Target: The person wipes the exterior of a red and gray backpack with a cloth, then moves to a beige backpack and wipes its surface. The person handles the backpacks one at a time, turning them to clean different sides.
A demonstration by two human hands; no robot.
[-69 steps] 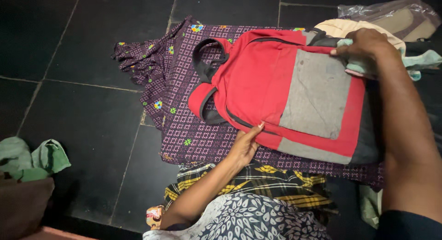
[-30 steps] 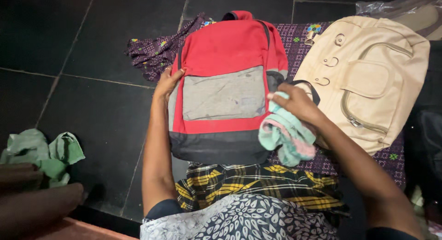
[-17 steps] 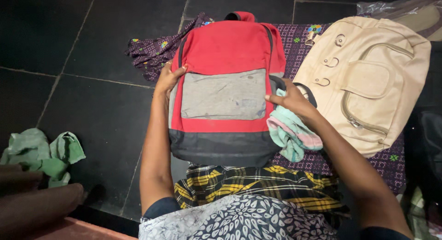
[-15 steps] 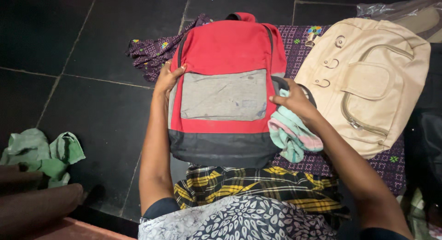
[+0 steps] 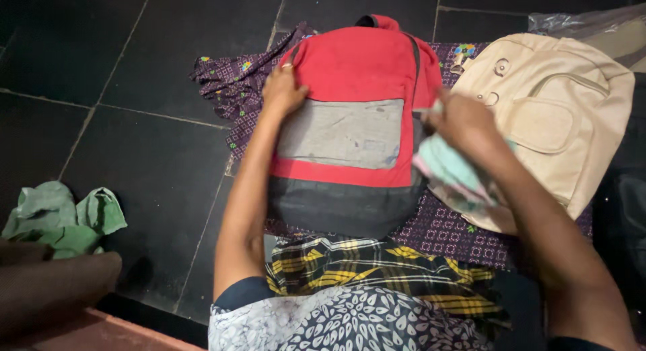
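The left hand (image 5: 282, 92) lay open on the red backpack (image 5: 356, 75); right hand (image 5: 464, 122) fingers gripped a cloth (image 5: 447, 172), mid-frame. The bag could tip over.

bare forearms (image 5: 245, 209); dark short sleeves (image 5: 235, 296), leaf-print garment (image 5: 350, 321)

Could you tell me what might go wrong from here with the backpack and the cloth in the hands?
The right hand grips a bunched cloth while pressing the backpack; loose folds hang below and might slip out or catch on the side. The left hand steadies the backpack only at one upper edge, so it may twist or tip. The cream handbag lies close alongside, and the right arm could nudge it.
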